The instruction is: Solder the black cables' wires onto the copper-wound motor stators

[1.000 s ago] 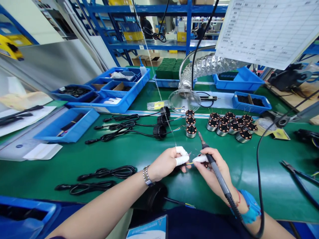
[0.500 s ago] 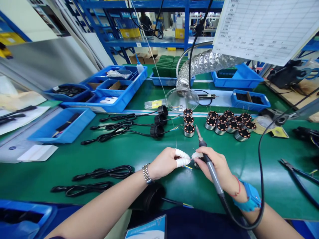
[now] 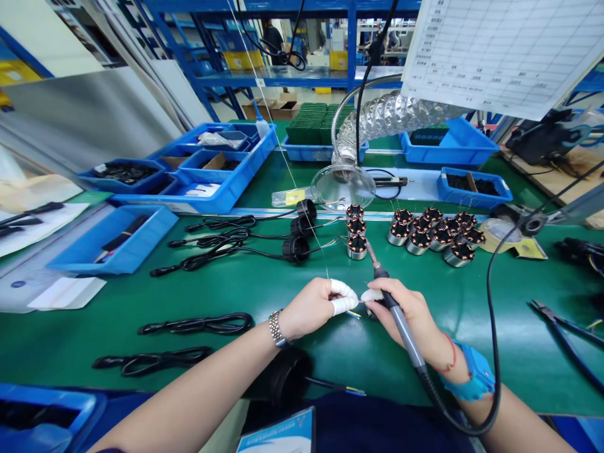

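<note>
My left hand, with white finger cots on thumb and forefinger, pinches thin wires. The ends of blue and yellow wires poke out below its fingertips. Facing it, my right hand grips a soldering iron, its metal tip pointing up and away beside the nearest stator of a short row. The right thumb and a white-covered finger also pinch close to the left fingertips; a small object beneath them is mostly hidden. A fine strand runs from above down to my left hand.
Black cables with round caps lie left of the row, and coiled cables nearer. More stators stand to the right, pliers beyond. A clear fume hood sits behind; another black cap lies at the front edge.
The view has shifted slightly. Both hands stay close together in nearly the same pose, and the soldering iron is still held. The fine strand leans more to the left at its top.
</note>
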{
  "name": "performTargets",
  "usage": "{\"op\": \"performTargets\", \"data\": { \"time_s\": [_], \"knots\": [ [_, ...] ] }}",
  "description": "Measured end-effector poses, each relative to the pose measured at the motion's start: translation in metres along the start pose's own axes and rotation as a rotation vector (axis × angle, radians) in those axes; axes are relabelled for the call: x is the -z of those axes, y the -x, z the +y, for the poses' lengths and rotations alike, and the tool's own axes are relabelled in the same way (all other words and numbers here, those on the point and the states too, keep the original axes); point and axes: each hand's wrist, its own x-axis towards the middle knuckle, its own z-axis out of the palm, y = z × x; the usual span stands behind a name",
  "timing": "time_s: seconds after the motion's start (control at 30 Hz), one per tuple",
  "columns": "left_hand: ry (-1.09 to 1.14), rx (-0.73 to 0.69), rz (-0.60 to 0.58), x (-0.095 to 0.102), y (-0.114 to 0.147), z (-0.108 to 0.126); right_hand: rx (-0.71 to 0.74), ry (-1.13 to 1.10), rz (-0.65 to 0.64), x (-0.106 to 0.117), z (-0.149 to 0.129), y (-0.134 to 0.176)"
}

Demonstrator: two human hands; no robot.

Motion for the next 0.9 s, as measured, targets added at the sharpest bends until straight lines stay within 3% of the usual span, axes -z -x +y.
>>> {"op": "performTargets", "data": {
  "time_s": [0.13,0.23,0.4,0.57,0.63,0.77,0.9],
  "knots": [
    [-0.012,-0.009,0.04,0.006,-0.005,-0.002,-0.079,0.05,0.028,0.008,0.005,0.008],
    [-0.05,-0.009,0.087,0.012,-0.012,-0.002,-0.132,0.124,-0.029,0.013,0.014,0.022],
    [-0.098,-0.022,0.074,0.014,-0.022,-0.004,-0.117,0.075,-0.12,0.01,0.032,0.038],
    [-0.169,0.022,0.042,0.012,-0.026,-0.002,-0.06,0.014,-0.241,0.023,0.035,0.028],
    [-0.185,0.039,0.028,0.012,-0.027,0.0,-0.028,0.005,-0.203,0.028,0.032,0.025],
    [-0.18,0.061,0.005,0.013,-0.028,0.003,-0.03,0.039,0.015,0.03,0.021,0.022],
    [-0.179,0.062,0.002,0.012,-0.029,0.003,0.01,0.057,0.113,0.033,0.007,0.02]
  ]
}}
